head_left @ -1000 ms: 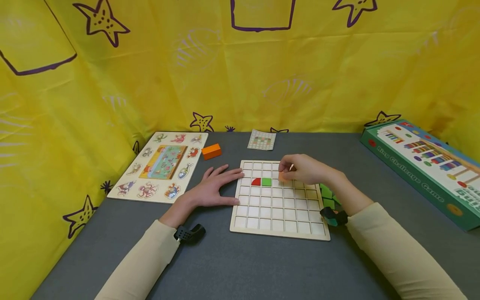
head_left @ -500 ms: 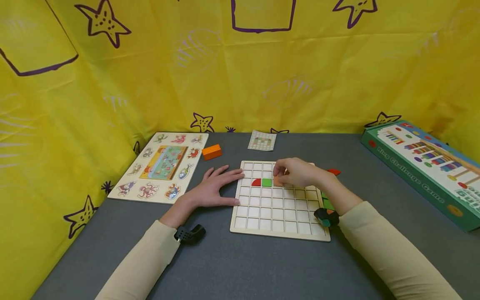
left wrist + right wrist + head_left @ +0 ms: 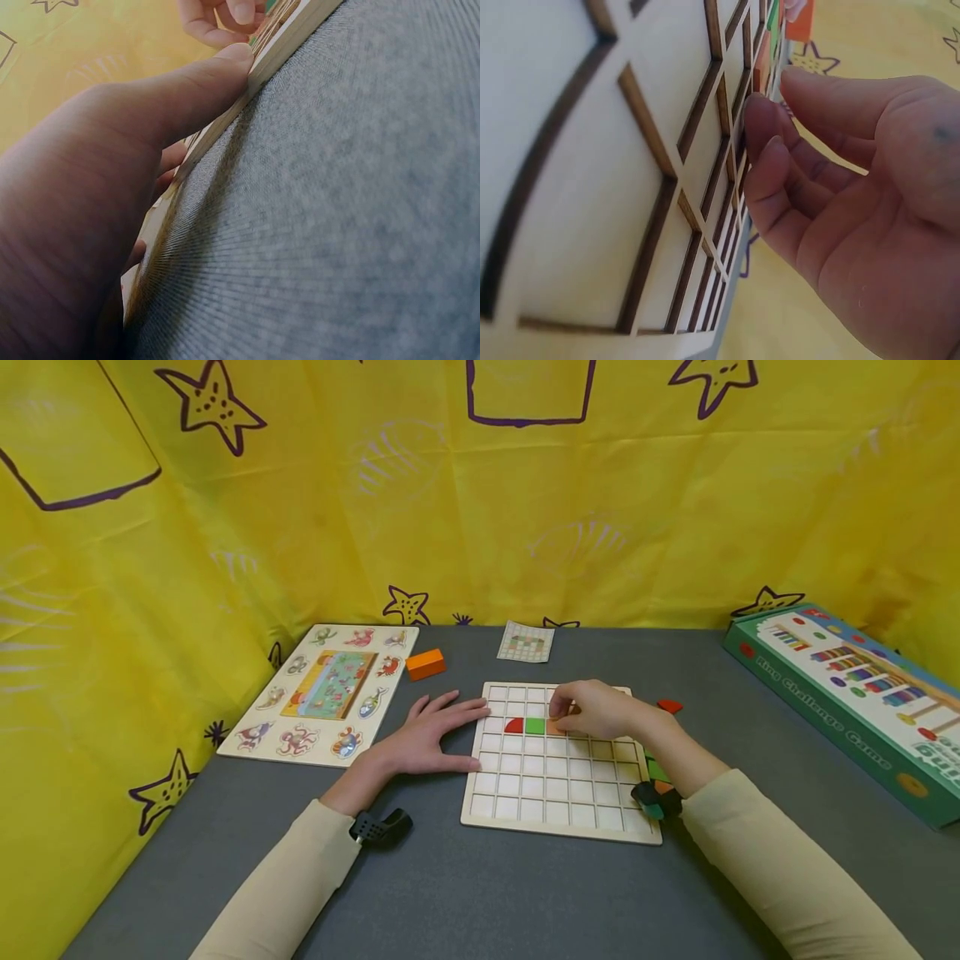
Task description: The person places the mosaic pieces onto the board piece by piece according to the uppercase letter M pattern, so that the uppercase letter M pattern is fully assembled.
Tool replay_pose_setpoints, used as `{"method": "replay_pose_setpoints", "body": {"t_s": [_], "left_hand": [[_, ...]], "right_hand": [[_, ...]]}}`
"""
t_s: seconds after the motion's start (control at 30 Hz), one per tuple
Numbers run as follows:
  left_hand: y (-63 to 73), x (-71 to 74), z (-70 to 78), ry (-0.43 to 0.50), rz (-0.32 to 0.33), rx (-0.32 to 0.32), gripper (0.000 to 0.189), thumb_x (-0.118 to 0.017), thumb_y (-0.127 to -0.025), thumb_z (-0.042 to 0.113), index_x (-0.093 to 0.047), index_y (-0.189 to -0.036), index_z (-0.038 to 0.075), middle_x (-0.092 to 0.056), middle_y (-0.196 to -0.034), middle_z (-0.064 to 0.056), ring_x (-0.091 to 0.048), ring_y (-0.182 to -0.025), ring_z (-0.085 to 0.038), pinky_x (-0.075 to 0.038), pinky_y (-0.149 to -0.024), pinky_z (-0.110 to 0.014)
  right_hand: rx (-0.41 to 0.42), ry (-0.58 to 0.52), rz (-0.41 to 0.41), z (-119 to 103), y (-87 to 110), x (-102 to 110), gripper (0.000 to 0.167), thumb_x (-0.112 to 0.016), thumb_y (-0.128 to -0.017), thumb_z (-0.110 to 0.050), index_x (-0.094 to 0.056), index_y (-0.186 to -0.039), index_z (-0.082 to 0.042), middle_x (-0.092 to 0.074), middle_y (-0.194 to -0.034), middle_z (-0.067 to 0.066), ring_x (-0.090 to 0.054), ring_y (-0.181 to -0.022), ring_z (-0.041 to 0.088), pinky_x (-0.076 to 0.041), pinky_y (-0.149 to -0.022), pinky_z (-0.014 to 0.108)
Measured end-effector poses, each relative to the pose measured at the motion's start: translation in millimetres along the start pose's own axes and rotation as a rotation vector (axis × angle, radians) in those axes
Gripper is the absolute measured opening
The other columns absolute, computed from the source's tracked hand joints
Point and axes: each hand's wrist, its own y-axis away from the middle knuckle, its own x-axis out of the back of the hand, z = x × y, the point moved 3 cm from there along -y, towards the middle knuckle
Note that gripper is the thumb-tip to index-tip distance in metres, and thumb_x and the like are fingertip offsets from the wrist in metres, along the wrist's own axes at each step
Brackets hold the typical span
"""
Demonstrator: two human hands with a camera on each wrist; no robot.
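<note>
A wooden grid board (image 3: pixel 517 785) lies on the table between both hands. In one of its rows sit a red quarter-round tile (image 3: pixel 514 726) and a green square tile (image 3: pixel 535 726). Beside the green one is an orange square tile (image 3: pixel 553 727), partly hidden by my right hand (image 3: pixel 596 708), whose curled fingers and thumb pinch at it. The right wrist view shows the orange tile (image 3: pixel 763 61) at its cell, thumb and fingertips right at its edge. My left hand (image 3: pixel 420 739) rests with spread fingers along the board's left edge, its thumb (image 3: pixel 225 71) against the wooden rim.
Green tiles (image 3: pixel 657 770) lie partly hidden under my right wrist, with a red piece (image 3: pixel 670 705) farther back. A pattern card (image 3: pixel 525 642) stands behind the board. To the left are an orange block (image 3: pixel 426 664) and a sea-animal puzzle board (image 3: pixel 255 710); a green game box (image 3: pixel 840 718) sits right.
My right hand has moved slightly left, bringing the orange tile to the cell beside the green tile. The red piece behind the wrist has come into view. My left hand has stayed put.
</note>
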Motion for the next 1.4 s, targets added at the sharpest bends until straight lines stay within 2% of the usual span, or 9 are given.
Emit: {"method": "replay_pose_setpoints", "body": {"t_s": [0.47,0.7,1.0,1.2,1.4], "left_hand": [[1.0,-0.6,-0.2,0.004,0.005,-0.004,0.082,-0.073,-0.088,0.053,-0.041,-0.157,0.021,-0.032,-0.163,0.004,-0.014,-0.151,-0.036,-0.001,-0.113,-0.067],[0.6,-0.6,-2.0,-0.002,0.006,-0.002,0.082,-0.073,-0.088,0.054,-0.041,-0.157,0.023,-0.031,-0.163,0.006,-0.014,-0.151,-0.036,-0.001,-0.113,-0.066],[0.7,2.2,-1.7,0.004,-0.003,0.004,0.083,-0.072,-0.088,0.056,-0.040,-0.158,0.024,-0.030,-0.163,0.007,-0.013,-0.152,-0.035,0.001,-0.113,-0.066],[-0.9,1.5,-0.7,-0.010,0.000,0.000,0.083,-0.072,-0.088,0.057,-0.040,-0.158,0.025,-0.030,-0.163,0.008,-0.013,-0.152,-0.034,0.000,-0.113,-0.066],[-0.3,0.3,0.5,-0.003,-0.001,0.002,0.084,-0.072,-0.087,0.057,-0.041,-0.157,0.023,-0.031,-0.163,0.007,-0.014,-0.151,-0.036,0.000,-0.113,-0.067]], "right_hand": [[0.016,-0.025,0.054,3.0,28.0,10.6,0.014,-0.065,-0.099,-0.011,-0.066,-0.111,-0.004,-0.065,-0.106,0.004,-0.063,-0.094,0.022,-0.052,-0.082,0.040],[-0.045,-0.068,0.090,7.7,49.3,20.4,0.019,-0.068,-0.099,-0.013,-0.065,-0.115,-0.004,-0.065,-0.108,0.006,-0.062,-0.098,0.025,-0.053,-0.082,0.040],[-0.017,-0.051,0.135,22.5,72.5,31.6,0.023,-0.066,-0.100,-0.013,-0.062,-0.119,-0.001,-0.064,-0.106,0.005,-0.061,-0.092,0.022,-0.051,-0.073,0.037],[-0.029,-0.035,0.146,35.1,83.9,35.5,0.025,-0.067,-0.099,-0.015,-0.062,-0.119,0.000,-0.065,-0.110,0.006,-0.062,-0.095,0.022,-0.052,-0.076,0.038],[-0.037,-0.014,0.138,46.5,91.8,35.0,0.031,-0.070,-0.097,-0.015,-0.062,-0.120,0.004,-0.064,-0.110,0.009,-0.057,-0.088,0.020,-0.050,-0.075,0.037]]}}
